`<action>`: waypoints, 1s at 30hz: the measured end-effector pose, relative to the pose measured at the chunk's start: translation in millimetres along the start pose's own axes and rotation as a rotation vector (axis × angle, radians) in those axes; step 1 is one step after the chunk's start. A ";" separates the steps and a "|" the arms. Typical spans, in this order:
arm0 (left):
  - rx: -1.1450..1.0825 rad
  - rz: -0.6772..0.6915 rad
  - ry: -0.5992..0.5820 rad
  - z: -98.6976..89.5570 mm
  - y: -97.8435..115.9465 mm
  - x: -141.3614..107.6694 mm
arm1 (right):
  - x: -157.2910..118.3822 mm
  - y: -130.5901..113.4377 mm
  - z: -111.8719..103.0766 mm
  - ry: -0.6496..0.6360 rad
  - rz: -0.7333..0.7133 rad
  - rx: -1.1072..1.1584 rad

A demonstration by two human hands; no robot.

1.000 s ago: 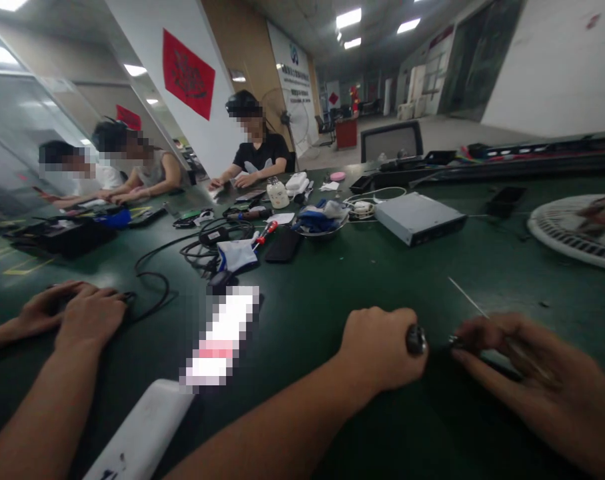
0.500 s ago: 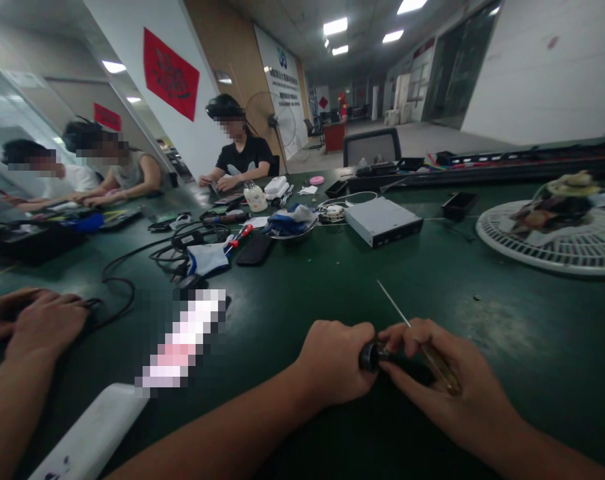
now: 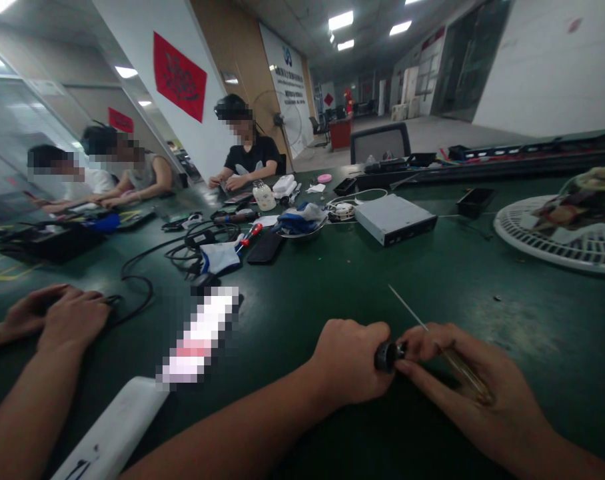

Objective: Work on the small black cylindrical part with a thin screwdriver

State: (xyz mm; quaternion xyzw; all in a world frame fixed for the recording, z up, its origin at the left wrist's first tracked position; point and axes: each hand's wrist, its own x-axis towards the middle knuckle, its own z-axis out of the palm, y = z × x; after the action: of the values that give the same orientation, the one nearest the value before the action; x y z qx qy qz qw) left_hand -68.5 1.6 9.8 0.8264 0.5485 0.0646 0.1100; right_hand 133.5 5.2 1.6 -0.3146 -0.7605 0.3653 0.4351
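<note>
My left hand [image 3: 355,360] is closed around a small black cylindrical part [image 3: 385,357], whose end sticks out toward the right. My right hand [image 3: 462,380] pinches the small metal tip of that part between thumb and fingertips. A screwdriver [image 3: 465,375] with a clear amber handle lies across the same hand, its thin shaft pointing up and to the left. What the left fingers cover of the black part is hidden.
On the green table [image 3: 292,300] stand a silver disc drive [image 3: 395,217], a white fan grille [image 3: 527,233], a black phone [image 3: 265,247] and tangled cables. A co-worker's hands [image 3: 75,317] and a bright blurred screen [image 3: 202,337] are at left. People sit beyond.
The whole view has shifted, so that things appear farther right. My hands keep their grips, and a little more of the metal tip shows between them.
</note>
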 end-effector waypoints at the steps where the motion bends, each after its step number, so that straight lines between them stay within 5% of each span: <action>1: 0.001 -0.005 -0.001 -0.3 0.3 0.0 | 0.1 0.1 0.7 -0.001 0.010 0.009; 8: -0.019 0.007 0.001 -2.5 1.3 -0.1 | 5.4 -1.8 2.2 0.083 0.128 0.096; 18: -0.008 0.041 0.008 0.6 -0.7 -0.7 | 1.8 -0.4 -0.4 -0.062 0.098 0.050; 25: 0.054 0.234 -0.020 2.5 -2.2 -0.4 | 3.8 7.4 3.2 -0.104 0.288 0.159; 30: 0.054 0.220 -0.002 2.0 -0.9 -0.9 | 8.4 3.5 1.2 -0.102 0.349 0.225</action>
State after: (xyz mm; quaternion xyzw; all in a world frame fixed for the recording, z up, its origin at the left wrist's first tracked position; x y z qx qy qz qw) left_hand -69.2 0.8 7.6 0.8843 0.4559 0.0608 0.0805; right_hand 129.4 13.5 1.9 -0.3722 -0.6699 0.5332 0.3584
